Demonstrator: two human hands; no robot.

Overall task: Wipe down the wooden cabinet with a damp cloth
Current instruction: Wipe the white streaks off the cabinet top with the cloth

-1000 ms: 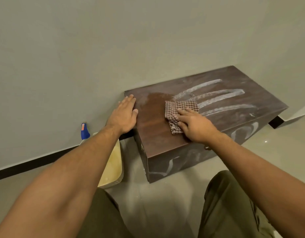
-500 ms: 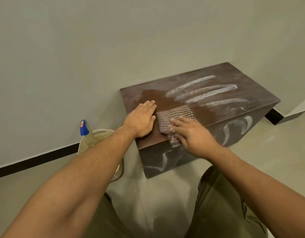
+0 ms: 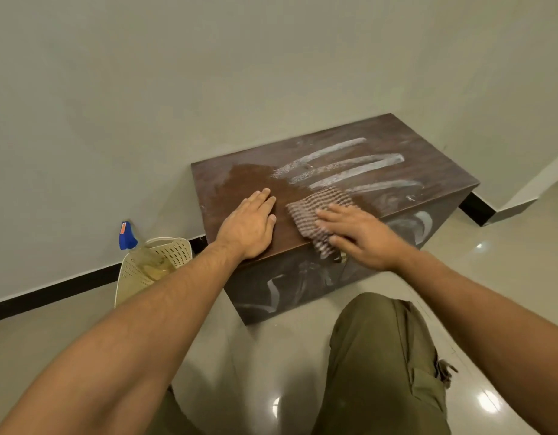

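A low dark wooden cabinet [image 3: 428,171] stands on the floor against the wall. White dusty streaks cross its top and front, and a cleaner, darker patch lies at its left part. My left hand [image 3: 249,227] rests flat on the top near the front left edge, fingers together. My right hand [image 3: 359,233] presses a brown checked cloth [image 3: 315,211] on the top at the front edge. Part of the cloth hangs over that edge.
A spray bottle with a blue head [image 3: 127,235] stands in a cream perforated basket [image 3: 174,249] on the floor left of the cabinet. My knee in olive trousers [image 3: 381,356] is in front of the cabinet. Glossy floor tiles surround it.
My right hand has dragged the cloth from the middle of the top toward the front edge. My left hand has slid from the back left corner to the front left.
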